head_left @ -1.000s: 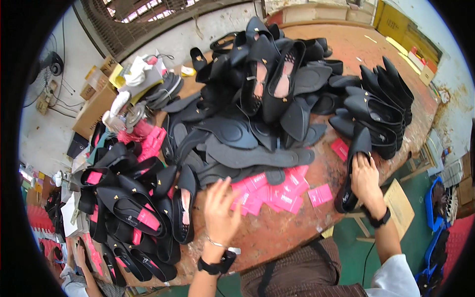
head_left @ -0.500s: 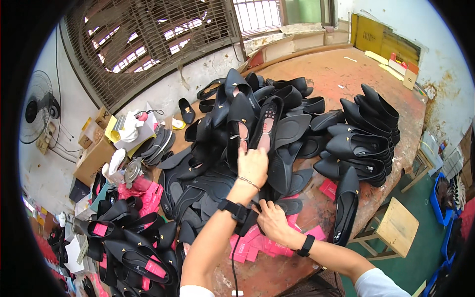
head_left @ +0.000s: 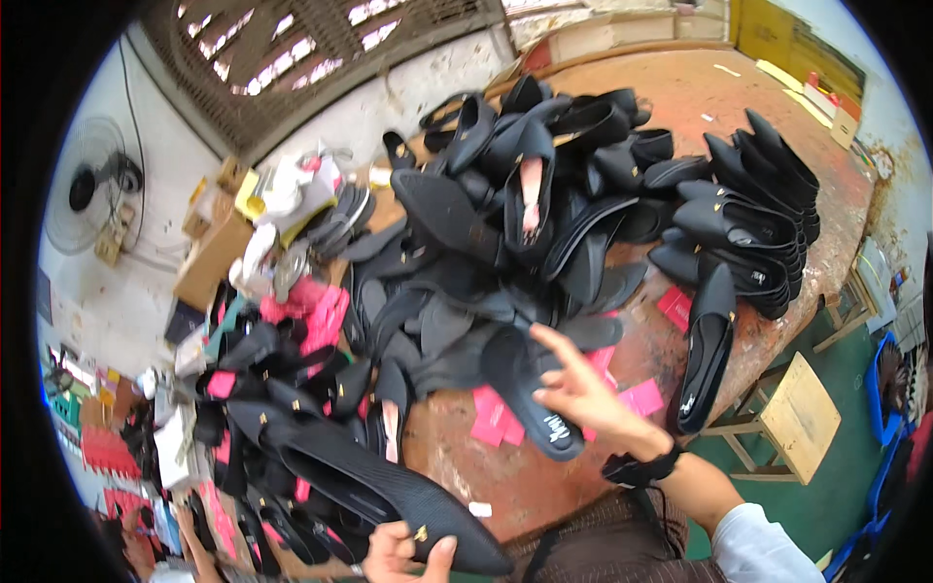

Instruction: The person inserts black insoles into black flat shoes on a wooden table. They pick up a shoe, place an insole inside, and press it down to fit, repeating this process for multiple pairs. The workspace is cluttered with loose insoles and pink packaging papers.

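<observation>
Head view: left hand (head_left: 406, 556) now gripping black pointed shoe (head_left: 389, 491), previously among pile.

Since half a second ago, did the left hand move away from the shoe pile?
Yes. The left hand came back from the shoe pile toward the body, now holding a black pointed shoe at the table's near edge.

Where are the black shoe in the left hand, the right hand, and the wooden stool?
black shoe (head_left: 389, 491), head view, on its upper.
right hand (head_left: 583, 394), head view, on its back.
wooden stool (head_left: 802, 413), head view, on its seat.
</observation>
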A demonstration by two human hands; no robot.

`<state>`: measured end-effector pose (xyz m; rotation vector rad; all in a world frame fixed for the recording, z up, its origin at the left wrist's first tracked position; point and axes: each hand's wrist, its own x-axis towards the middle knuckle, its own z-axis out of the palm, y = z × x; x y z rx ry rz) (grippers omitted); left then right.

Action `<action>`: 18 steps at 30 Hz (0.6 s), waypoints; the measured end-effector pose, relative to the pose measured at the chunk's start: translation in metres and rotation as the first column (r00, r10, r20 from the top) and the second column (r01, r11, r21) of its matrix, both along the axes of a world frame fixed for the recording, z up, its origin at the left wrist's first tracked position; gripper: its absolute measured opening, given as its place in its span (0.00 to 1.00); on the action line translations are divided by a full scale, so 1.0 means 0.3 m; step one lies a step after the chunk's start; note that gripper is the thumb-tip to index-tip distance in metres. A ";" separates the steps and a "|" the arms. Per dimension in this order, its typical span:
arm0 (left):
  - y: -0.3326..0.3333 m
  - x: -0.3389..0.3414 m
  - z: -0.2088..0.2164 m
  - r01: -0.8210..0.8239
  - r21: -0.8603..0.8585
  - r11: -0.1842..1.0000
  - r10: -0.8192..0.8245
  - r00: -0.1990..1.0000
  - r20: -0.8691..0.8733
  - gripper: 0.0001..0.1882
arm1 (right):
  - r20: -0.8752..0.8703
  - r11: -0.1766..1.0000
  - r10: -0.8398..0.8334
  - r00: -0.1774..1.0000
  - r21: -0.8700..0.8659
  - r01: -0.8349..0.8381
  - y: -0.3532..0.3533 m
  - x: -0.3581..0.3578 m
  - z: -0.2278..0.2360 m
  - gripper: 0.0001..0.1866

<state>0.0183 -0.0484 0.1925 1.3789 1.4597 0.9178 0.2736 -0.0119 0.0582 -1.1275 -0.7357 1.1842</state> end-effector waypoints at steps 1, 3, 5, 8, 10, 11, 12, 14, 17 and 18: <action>-0.039 -0.031 -0.040 0.074 -0.007 0.997 -0.074 0.988 -0.134 0.14 | 0.028 0.998 0.055 0.998 -0.009 -0.055 -0.050 0.020 0.061 0.25; -0.074 -0.028 -0.242 0.018 -0.036 0.999 -0.014 0.995 0.099 0.16 | 0.093 0.996 0.091 0.991 -0.010 -0.091 -0.180 0.088 0.150 0.34; -0.039 0.005 -0.416 0.238 -0.039 0.970 -0.241 0.965 -0.104 0.24 | -0.141 0.983 0.040 0.989 0.183 -0.014 -0.305 0.124 0.180 0.34; -0.071 0.059 -0.459 0.377 -0.150 0.914 -0.393 0.914 -0.099 0.24 | -0.338 0.950 0.102 0.936 0.313 0.009 -0.444 0.123 0.180 0.29; -0.070 0.036 -0.454 0.585 0.098 0.805 -0.494 0.753 -0.435 0.27 | -0.227 0.950 0.057 0.972 0.311 0.017 -0.516 0.177 0.101 0.23; -0.056 -0.005 -0.438 0.653 0.154 0.741 -0.435 0.642 -0.632 0.29 | -0.195 0.963 0.004 0.981 0.265 0.049 -0.546 0.185 0.059 0.21; -0.032 -0.037 -0.430 0.620 0.153 0.770 -0.336 0.597 -0.728 0.26 | -0.132 0.963 -0.150 0.980 0.207 0.175 -0.546 0.144 0.055 0.18; 0.017 -0.145 -0.482 0.582 0.194 0.790 -0.199 0.542 -0.817 0.17 | 0.011 0.970 -0.240 0.971 -0.042 0.240 -0.520 0.074 0.091 0.16; 0.044 -0.308 -0.614 0.607 0.262 0.750 -0.244 0.622 -0.744 0.14 | -0.071 0.970 -0.187 0.980 -0.172 0.172 -0.390 -0.034 0.120 0.22; 0.040 -0.345 -0.639 0.602 0.285 0.746 -0.291 0.680 -0.673 0.13 | -0.027 0.992 -0.043 0.999 -0.120 0.039 -0.359 -0.062 0.127 0.26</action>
